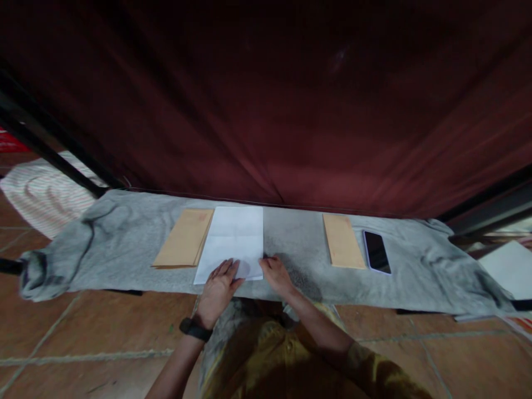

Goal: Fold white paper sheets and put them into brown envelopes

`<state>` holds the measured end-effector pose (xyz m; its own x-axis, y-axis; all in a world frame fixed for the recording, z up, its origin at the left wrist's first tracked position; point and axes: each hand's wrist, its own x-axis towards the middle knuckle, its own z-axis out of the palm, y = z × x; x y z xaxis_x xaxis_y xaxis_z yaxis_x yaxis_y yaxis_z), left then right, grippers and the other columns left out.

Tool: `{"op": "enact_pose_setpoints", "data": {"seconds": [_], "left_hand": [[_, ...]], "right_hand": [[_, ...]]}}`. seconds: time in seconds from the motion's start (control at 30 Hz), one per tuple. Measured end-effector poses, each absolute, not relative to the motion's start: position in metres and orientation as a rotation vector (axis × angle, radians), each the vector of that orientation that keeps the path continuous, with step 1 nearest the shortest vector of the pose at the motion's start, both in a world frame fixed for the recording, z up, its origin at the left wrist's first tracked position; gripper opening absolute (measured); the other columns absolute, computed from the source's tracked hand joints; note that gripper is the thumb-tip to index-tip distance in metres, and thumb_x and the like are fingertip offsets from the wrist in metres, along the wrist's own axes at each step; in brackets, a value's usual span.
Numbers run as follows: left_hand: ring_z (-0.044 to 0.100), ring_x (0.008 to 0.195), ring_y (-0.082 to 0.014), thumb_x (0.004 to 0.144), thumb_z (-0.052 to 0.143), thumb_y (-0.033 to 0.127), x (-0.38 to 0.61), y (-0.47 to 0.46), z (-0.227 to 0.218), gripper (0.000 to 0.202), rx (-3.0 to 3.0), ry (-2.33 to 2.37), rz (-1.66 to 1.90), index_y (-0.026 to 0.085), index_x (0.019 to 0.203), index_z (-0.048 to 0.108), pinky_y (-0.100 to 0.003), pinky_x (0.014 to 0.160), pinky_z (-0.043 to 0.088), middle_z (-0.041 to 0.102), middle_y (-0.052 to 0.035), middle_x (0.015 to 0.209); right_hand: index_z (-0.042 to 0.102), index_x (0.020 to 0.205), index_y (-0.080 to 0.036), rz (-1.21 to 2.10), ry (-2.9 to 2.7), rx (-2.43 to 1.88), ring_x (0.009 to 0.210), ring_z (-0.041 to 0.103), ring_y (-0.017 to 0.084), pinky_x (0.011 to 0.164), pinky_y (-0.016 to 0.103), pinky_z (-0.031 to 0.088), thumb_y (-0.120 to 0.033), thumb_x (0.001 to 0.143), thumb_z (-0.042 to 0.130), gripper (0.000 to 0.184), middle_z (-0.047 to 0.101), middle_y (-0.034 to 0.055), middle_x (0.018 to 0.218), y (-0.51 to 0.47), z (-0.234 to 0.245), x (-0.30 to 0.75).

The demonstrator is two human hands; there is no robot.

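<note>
Brown floor tiles (120, 324) spread below a narrow, grey-draped bench (133, 249). Nearest, a dark watch (195, 329) circles the left wrist. The left hand (217, 289) rests on the lower part of a white paper (235, 235), its fingers loosely spread and released. The right hand (277, 275) touches the sheet's right edge near the lower corner, fingers bent; whether they grasp it, I cannot tell. The paper lies flat between brown envelopes (183, 238) just left and another brown envelope (344, 242) farther right, beside a phone (377, 252). Behind hangs dark red fabric (266, 122).
</note>
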<state>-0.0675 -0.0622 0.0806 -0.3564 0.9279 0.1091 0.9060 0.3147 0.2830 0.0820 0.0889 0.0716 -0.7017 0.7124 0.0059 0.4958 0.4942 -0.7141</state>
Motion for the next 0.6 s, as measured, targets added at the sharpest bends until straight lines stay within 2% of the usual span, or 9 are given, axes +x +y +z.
{"op": "enact_pose_setpoints", "data": {"seconds": [0.1, 0.2, 0.3, 0.4, 0.5, 0.6], "left_hand": [[0.053, 0.133, -0.0306, 0.092, 0.059, 0.042, -0.066, -0.062, 0.079, 0.049, 1.736, 2.479, 0.473, 0.018, 0.134, 0.061, -0.045, 0.111, 0.044, 0.058, -0.0156, 0.143], [0.051, 0.135, -0.0321, 0.092, 0.057, 0.051, -0.064, -0.064, 0.078, 0.055, 1.743, 2.47, 0.573, 0.018, 0.136, 0.058, -0.049, 0.111, 0.043, 0.055, -0.0176, 0.145], [0.043, 0.142, -0.0322, 0.095, 0.05, 0.055, -0.064, -0.068, 0.083, 0.058, 1.671, 2.538, 0.813, 0.02, 0.141, 0.053, -0.053, 0.114, 0.039, 0.047, -0.0172, 0.152], [0.038, 0.146, -0.0302, 0.096, 0.047, 0.055, -0.068, -0.075, 0.092, 0.057, 1.429, 2.6, 1.089, 0.022, 0.142, 0.051, -0.052, 0.118, 0.034, 0.041, -0.0142, 0.157], [0.047, 0.139, -0.0309, 0.092, 0.051, 0.058, -0.073, -0.079, 0.1, 0.061, 1.063, 2.518, 1.311, 0.017, 0.137, 0.055, -0.049, 0.115, 0.039, 0.05, -0.0161, 0.149], [0.063, 0.119, -0.0297, 0.083, 0.064, 0.055, -0.072, -0.076, 0.101, 0.057, 0.623, 2.315, 1.475, 0.018, 0.126, 0.064, -0.046, 0.103, 0.05, 0.067, -0.0142, 0.128]], "right_hand": [[0.07, 0.075, -0.021, 1.206, -2.412, -1.216, 0.072, 0.065, 0.019, 0.07, 0.029, 0.048, -0.034, 0.096, 0.054, 0.03, 0.069, 0.0039, 0.074, 0.093, 0.08, 0.073], [0.071, 0.076, -0.02, 1.331, -2.341, -1.263, 0.073, 0.064, 0.017, 0.067, 0.025, 0.044, -0.027, 0.09, 0.057, 0.02, 0.07, 0.0019, 0.075, 0.094, 0.087, 0.064], [0.068, 0.075, -0.02, 1.454, -2.217, -1.207, 0.069, 0.061, 0.014, 0.062, 0.023, 0.042, -0.023, 0.087, 0.056, 0.017, 0.066, -0.0009, 0.071, 0.094, 0.093, 0.064], [0.066, 0.076, -0.022, 1.619, -2.012, -1.106, 0.065, 0.056, 0.014, 0.06, 0.023, 0.042, -0.031, 0.085, 0.055, 0.016, 0.062, -0.003, 0.067, 0.096, 0.099, 0.08], [0.066, 0.078, -0.024, 1.759, -1.864, -1.006, 0.066, 0.057, 0.016, 0.061, 0.026, 0.045, -0.039, 0.081, 0.058, 0.018, 0.063, -0.0023, 0.069, 0.097, 0.106, 0.114], [0.068, 0.084, -0.023, 1.902, -1.677, -1.049, 0.076, 0.063, 0.019, 0.068, 0.028, 0.049, -0.046, 0.077, 0.063, 0.024, 0.07, 0.0012, 0.081, 0.096, 0.108, 0.154]]}}
